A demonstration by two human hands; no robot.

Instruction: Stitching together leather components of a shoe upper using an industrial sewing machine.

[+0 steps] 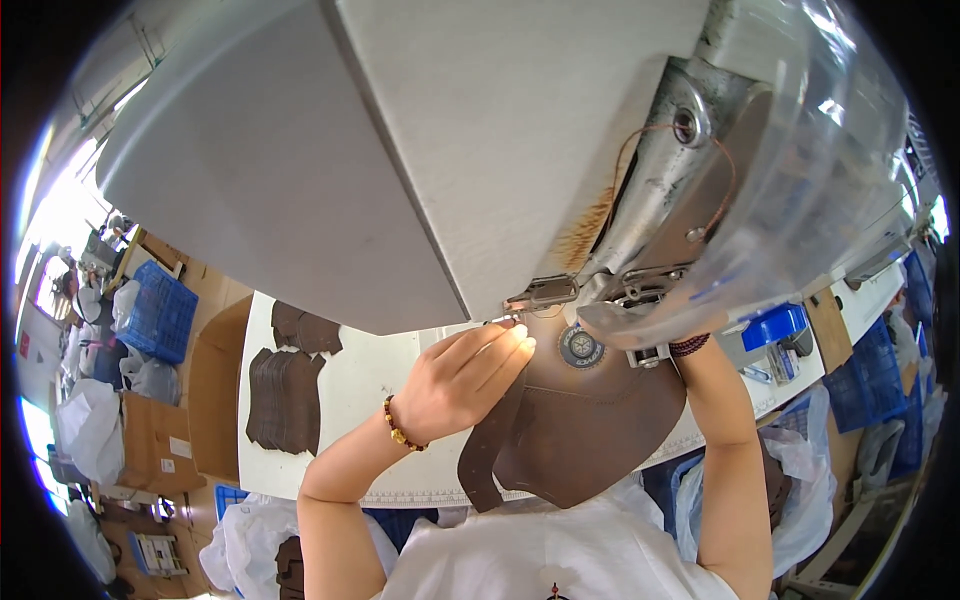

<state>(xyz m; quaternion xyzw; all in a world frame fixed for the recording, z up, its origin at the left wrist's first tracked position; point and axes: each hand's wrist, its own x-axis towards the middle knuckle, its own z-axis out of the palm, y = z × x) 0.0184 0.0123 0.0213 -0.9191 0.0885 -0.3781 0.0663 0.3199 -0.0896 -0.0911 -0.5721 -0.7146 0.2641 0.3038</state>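
My left hand (465, 378) is raised by the sewing machine's needle area. Its fingers are pinched together at a small metal part, and whatever is between them is too small to make out. Below it hangs a dark brown leather piece (590, 440), with a narrow strip (484, 462) along its left side, spread from the machine down toward my lap. A round dark emblem (581, 347) shows near the needle. My right hand (688, 318) is mostly behind the machine head and clear plastic guard, beside the leather's right edge; its fingers are hidden.
The grey sewing machine (400, 150) fills the upper middle, its clear guard (800, 190) on the right. Brown leather stacks (284, 400) lie on the white table (365, 400) at left. A blue tray (773, 327) stands at right. Cardboard boxes (160, 440) and blue crates (160, 312) stand farther left.
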